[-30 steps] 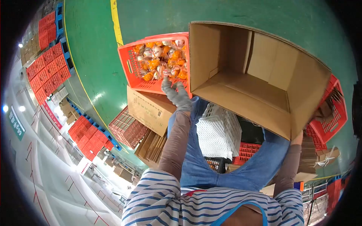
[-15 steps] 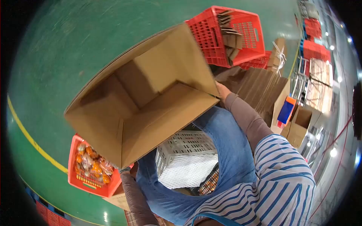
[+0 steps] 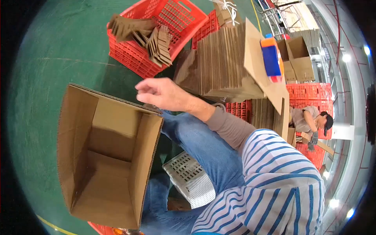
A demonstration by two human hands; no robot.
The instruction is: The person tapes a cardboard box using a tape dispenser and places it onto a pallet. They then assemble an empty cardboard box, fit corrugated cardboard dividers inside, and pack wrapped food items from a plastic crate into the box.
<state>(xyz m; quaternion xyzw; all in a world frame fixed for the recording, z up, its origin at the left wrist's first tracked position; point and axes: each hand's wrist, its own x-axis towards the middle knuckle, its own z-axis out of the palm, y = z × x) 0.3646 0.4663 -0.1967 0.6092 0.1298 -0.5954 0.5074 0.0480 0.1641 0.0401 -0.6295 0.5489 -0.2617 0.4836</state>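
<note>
My bare right hand (image 3: 162, 94) hangs above the near corner of an open cardboard box (image 3: 113, 178), its fingers loosely curved, thumb apart, and nothing held. The box is empty inside and tilted toward me. My left hand cannot be seen; the box and my legs cover that side. Beyond my right hand, a red crate (image 3: 131, 58) holds folded cardboard dividers (image 3: 158, 43). A tall stack of flat cardboard (image 3: 223, 58) stands to the right of the crate.
A white crate (image 3: 184, 168) with white mesh sits between my legs. On the stack lies a blue and orange object (image 3: 271, 58). Open boxes (image 3: 299, 58) stand behind it. A co-worker (image 3: 309, 119) with gloved hands is at the right, beside red crates (image 3: 311, 92). A red crate edge (image 3: 98, 228) shows below.
The view has turned right toward the divider crate and cardboard stack. My right hand has let go of the box. My left hand has gone out of sight, and the fruit crate is mostly hidden.
</note>
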